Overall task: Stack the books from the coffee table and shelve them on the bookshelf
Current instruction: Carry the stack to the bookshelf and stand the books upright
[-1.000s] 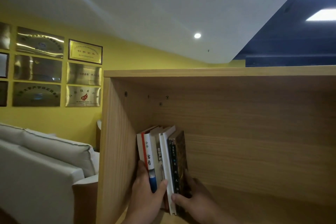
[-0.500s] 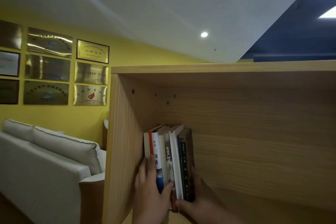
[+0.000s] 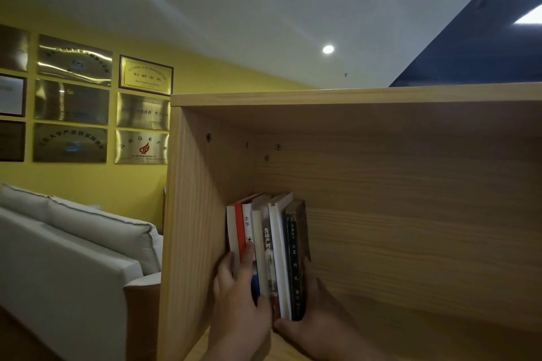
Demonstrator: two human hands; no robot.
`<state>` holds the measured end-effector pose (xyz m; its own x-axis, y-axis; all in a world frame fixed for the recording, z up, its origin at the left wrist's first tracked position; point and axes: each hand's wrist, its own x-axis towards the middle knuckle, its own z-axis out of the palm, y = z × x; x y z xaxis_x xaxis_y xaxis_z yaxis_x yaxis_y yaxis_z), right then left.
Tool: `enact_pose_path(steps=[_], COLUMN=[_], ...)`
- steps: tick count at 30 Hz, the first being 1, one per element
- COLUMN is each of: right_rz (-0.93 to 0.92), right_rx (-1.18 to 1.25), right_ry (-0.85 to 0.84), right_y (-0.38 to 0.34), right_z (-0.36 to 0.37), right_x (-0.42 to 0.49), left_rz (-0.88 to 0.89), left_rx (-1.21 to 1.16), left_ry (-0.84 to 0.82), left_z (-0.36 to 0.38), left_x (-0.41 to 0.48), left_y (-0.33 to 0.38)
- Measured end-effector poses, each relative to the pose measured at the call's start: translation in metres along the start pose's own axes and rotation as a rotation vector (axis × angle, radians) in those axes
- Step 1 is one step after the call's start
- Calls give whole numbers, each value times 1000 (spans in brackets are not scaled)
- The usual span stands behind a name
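Several books [image 3: 272, 249] stand upright, spines out, in the left corner of a light wooden bookshelf [image 3: 381, 184]. The leftmost has a white and red spine, the rightmost a dark one. My left hand [image 3: 237, 299] presses flat against the spines on the left, fingers pointing up. My right hand [image 3: 313, 322] wraps the bottom and right side of the dark book, thumb under the spines. The books' lower ends are hidden by my hands.
The bookshelf's left side panel [image 3: 187, 228] is just left of the books. A white sofa [image 3: 73, 258] stands further left against a yellow wall with framed metal plaques [image 3: 143, 111]. The shelf compartment extends right of the books.
The books have been pushed further into the shelf and stand straighter and more tightly together. My left hand slid up the spines; my right hand stayed at the bottom right.
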<state>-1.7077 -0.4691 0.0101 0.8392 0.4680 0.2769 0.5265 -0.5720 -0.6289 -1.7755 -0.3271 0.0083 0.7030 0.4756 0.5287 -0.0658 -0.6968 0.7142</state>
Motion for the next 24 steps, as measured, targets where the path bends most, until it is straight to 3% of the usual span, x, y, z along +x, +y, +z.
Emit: enact_pose_path(steps=[3,10,24], right_rz=[31,87,81], right_rx=[-24,-114,283], right_ry=[25,17,-82], right_y=[-2,1,10], right_z=[6,7,-10], right_x=[0,2,1], left_rz=[79,84,160], left_rx=[5,117,159], left_ry=[53,-18,-80], left_z=[0,-3,-4], left_x=[-5,-6,-7], left_y=[-2,2,-1])
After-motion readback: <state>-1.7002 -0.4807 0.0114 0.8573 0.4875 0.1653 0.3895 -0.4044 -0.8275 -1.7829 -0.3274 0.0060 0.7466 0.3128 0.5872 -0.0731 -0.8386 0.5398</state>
